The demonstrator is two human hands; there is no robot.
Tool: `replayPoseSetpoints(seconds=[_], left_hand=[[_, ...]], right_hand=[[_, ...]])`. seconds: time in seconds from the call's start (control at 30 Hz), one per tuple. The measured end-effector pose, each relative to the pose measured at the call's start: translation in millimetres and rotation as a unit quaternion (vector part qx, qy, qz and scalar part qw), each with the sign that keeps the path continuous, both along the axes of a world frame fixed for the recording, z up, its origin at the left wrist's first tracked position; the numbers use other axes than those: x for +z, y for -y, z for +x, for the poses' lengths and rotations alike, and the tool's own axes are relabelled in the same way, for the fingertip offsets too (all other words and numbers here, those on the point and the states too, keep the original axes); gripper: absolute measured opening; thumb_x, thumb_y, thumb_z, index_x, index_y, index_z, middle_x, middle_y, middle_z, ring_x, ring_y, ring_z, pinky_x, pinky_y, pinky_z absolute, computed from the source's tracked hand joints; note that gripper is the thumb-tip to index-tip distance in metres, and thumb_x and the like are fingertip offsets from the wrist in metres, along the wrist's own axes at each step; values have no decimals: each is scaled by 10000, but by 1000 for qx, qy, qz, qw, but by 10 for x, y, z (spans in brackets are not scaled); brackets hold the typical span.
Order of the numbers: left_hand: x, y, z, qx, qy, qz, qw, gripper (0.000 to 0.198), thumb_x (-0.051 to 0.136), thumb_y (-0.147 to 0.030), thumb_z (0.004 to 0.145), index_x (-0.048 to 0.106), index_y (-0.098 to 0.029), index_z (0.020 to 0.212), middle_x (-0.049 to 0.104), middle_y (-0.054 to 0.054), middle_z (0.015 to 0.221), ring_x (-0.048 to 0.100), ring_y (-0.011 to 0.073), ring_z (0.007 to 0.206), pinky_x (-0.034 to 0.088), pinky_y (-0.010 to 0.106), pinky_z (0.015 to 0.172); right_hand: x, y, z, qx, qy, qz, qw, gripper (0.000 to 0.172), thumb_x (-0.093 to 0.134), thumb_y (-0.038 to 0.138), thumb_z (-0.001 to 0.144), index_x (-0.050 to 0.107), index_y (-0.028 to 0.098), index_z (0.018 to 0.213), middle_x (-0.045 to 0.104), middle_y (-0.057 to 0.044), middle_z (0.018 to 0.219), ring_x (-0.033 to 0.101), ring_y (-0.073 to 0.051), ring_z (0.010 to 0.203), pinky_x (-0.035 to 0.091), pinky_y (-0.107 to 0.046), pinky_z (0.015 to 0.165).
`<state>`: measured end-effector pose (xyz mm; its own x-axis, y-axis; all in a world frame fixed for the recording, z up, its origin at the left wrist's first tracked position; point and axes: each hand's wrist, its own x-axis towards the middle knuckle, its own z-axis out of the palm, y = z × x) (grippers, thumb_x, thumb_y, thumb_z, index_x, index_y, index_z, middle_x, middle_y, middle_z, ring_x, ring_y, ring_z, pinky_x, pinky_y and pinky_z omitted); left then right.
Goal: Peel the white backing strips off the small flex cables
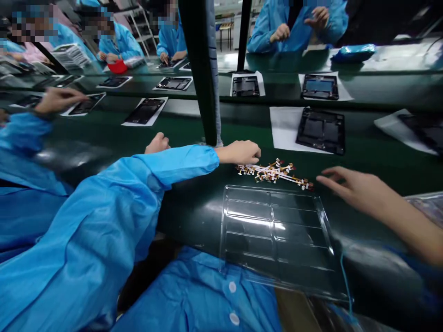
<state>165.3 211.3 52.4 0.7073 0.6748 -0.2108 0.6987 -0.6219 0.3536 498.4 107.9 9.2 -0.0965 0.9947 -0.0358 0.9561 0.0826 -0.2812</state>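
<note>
A loose pile of thin flex cables (272, 171), white and amber with small connectors, lies on the dark green bench. My left hand (240, 152) reaches in over the pile's left end with its fingers curled down. Whatever its fingertips hold, if anything, is hidden. To the right of the pile, my right hand (349, 184) hovers with thumb and fingers apart and nothing between them. A clear plastic tray (273, 213) with shallow compartments lies just below the cables, towards my body.
Behind the pile, an opened tablet housing (321, 130) rests on white paper (285, 131); more line the belt (244, 86). A dark post (199, 60) rises behind my left forearm. Co-workers in blue sit opposite, and a co-worker's hand (60, 99) is at the left.
</note>
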Motion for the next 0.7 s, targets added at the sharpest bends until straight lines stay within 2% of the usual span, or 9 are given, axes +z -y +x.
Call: replayPoseSetpoints(seconds=[0.13,0.23,0.33,0.47,0.53,0.6,0.7], left_hand=[[-38,530,-255,-90,-16,83,992,319,547,-378,995,712,-199,1201,702,115,1232,687,257,1042,494,307,776],[-121,804,-451,-150,-56,152,975,276,559,-353,1009,694,-183,1179,705,120,1166,693,231,988,442,280,657],[-223,860,-573,-132,-87,163,974,221,503,-259,1028,704,-200,1099,725,78,1053,696,198,938,377,266,592],[-293,780,-606,-97,-69,157,980,262,446,-260,1049,700,-219,1103,732,52,1075,694,192,964,324,268,557],[-293,758,-598,-86,-63,160,981,256,458,-266,1046,701,-211,1104,730,61,1094,690,198,974,335,268,566],[-286,753,-593,-78,-55,159,983,253,464,-273,1044,699,-207,1113,725,69,1106,684,198,989,356,263,582],[-284,760,-592,-73,-50,153,984,265,452,-275,1049,698,-201,1113,716,71,1108,677,197,1006,393,253,618]], right_hand=[[-297,571,-36,24,-40,-40,998,456,518,613,860,619,286,1161,739,-67,714,700,-309,587,500,-407,548],[-402,714,-185,37,-42,-39,998,398,472,552,897,606,301,1174,678,-26,584,672,-295,512,484,-393,501],[-350,584,-419,42,-11,12,999,393,443,548,922,611,287,1163,697,-40,655,668,-305,549,429,-391,487],[-231,240,-769,78,23,78,994,402,429,546,969,642,243,1125,709,-107,973,672,-279,724,384,-351,530],[-226,113,-884,87,37,96,991,459,408,565,981,653,211,1140,667,-153,1105,632,-256,705,324,-333,505],[-245,40,-923,89,37,100,990,498,386,590,981,663,199,1115,639,-169,1140,583,-226,656,281,-321,490],[-230,-1,-856,93,5,85,992,527,363,639,972,669,211,938,647,-145,1056,584,-227,678,331,-328,514]])
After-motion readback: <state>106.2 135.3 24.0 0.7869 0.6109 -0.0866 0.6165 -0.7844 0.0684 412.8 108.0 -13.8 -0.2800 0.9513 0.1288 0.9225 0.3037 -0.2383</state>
